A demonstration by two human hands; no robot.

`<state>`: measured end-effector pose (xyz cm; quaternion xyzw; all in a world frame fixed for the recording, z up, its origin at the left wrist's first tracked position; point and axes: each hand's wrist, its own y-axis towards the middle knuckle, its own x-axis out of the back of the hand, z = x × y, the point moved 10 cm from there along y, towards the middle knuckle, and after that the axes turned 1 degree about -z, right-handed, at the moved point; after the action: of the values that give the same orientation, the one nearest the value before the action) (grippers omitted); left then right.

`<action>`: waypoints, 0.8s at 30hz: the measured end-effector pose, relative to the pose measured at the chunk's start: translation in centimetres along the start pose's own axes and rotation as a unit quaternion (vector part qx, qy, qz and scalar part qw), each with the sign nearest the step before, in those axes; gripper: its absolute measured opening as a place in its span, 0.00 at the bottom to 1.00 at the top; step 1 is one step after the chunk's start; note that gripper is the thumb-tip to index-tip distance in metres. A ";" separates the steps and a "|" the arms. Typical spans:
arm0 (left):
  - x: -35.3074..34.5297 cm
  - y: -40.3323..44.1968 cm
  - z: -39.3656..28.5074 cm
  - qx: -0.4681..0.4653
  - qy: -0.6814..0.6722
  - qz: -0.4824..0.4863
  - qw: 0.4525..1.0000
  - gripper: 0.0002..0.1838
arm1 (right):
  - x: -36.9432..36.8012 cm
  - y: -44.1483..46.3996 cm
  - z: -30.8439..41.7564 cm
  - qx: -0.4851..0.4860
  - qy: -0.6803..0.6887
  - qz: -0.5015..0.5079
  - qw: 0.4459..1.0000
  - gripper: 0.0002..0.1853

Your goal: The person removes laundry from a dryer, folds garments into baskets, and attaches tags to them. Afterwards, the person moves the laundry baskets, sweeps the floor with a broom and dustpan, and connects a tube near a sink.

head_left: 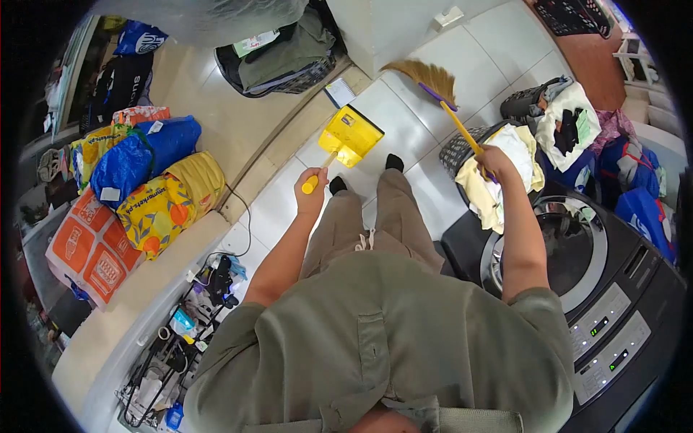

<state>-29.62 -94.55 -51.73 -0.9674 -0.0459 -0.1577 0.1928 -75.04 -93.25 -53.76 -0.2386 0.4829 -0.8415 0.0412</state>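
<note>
My left hand point(310, 189) is wrapped round the handle of a yellow dustpan point(351, 136), whose pan is in front of my feet. My right hand point(497, 163) grips the yellow stick of a broom point(462, 128) near a laundry basket. The broom's tan bristles point(426, 76) fan out over the white floor tiles, to the right of the dustpan and apart from it. Light cloths point(498, 173) fill the basket just beside and under my right hand.
A dark washing machine point(613, 310) stands at the right. Filled bags point(148, 162) lie at the left, and a rack of small items point(177, 353) is at the lower left. Another clothes basket point(278, 54) is at the top, near a white wall corner point(390, 32).
</note>
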 end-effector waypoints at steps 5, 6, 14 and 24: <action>2.4 -0.3 0.7 -0.024 -0.023 0.046 0.998 0.10 | -13.2 4.3 -0.7 0.144 -0.308 -0.013 0.940 0.14; 2.8 0.2 0.7 -0.029 -0.023 0.056 0.998 0.10 | -16.1 1.7 -0.7 0.068 -0.271 0.037 0.959 0.16; 5.0 0.2 2.3 -0.035 0.095 0.152 0.983 0.12 | -29.0 -11.3 -0.2 0.033 -0.178 0.006 0.983 0.17; -2.2 -6.6 3.1 -0.071 0.102 0.295 0.947 0.10 | -27.4 -21.1 -7.7 -0.084 -0.279 -0.036 0.956 0.14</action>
<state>-31.76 -87.34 -52.83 -0.9275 0.2727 -0.1947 0.1654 -50.82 -67.78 -49.35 -0.4836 0.5126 -0.6987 0.1233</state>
